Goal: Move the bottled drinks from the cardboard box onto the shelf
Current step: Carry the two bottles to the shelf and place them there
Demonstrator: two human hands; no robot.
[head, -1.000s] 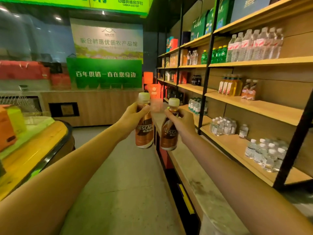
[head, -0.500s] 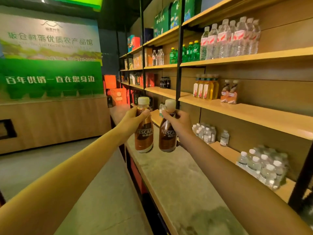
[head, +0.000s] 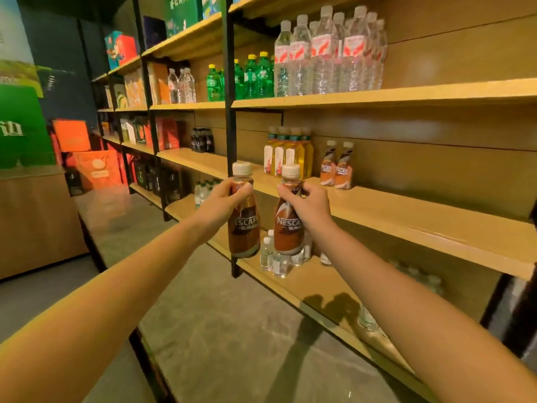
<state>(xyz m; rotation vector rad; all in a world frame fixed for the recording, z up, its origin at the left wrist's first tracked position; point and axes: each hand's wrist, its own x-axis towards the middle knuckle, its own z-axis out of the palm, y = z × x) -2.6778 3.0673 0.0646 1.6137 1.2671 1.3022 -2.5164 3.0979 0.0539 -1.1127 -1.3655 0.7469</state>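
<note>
the left hand (head: 222, 203) curls its fingers (head: 241, 189) round the neck of a nescafé coffee bottle (head: 244, 228); the right hand (head: 312, 205) grips a second nescafé bottle (head: 289, 231) likewise. both bottles hang upright, side by side, before the wooden shelf (head: 406, 216), where two matching bottles (head: 336, 170) stand near yellow tea bottles (head: 289, 154).

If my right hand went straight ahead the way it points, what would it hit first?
Probably the yellow drink bottles on the middle shelf: the right hand and its coffee bottle line up with them, though depth is hard to judge.
</note>
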